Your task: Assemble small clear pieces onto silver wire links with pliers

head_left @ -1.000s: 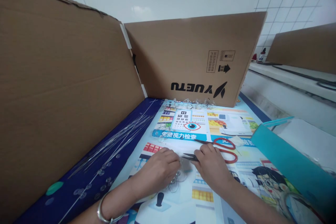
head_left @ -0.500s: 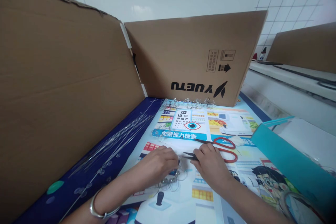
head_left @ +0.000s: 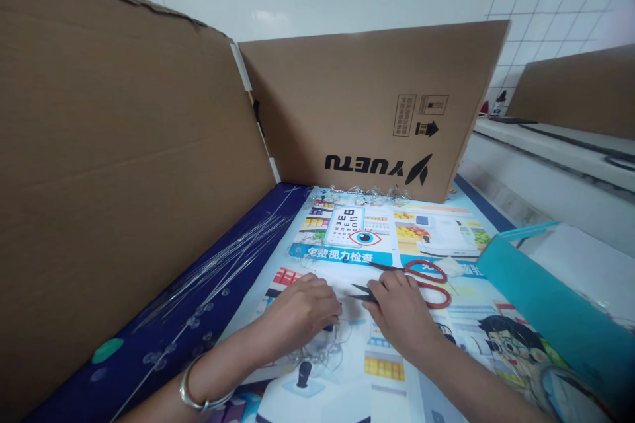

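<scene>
Gripping black snips (head_left: 361, 291), right hand (head_left: 399, 307) sets tips at curled left hand (head_left: 302, 310) fingertips. Left hold on beaded wire (head_left: 322, 351) unclear. Judged cutting step; needs taut wire.

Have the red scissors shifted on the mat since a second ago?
No. The red scissors lie at the same spot on the mat, right of and below its eye print; only the view drifted slightly.

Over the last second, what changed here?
Almost nothing. The left hand barely shifted over the wire loops; the right hand keeps gripping the black snips. The red scissors, straight wires and cardboard walls stayed put.
</scene>
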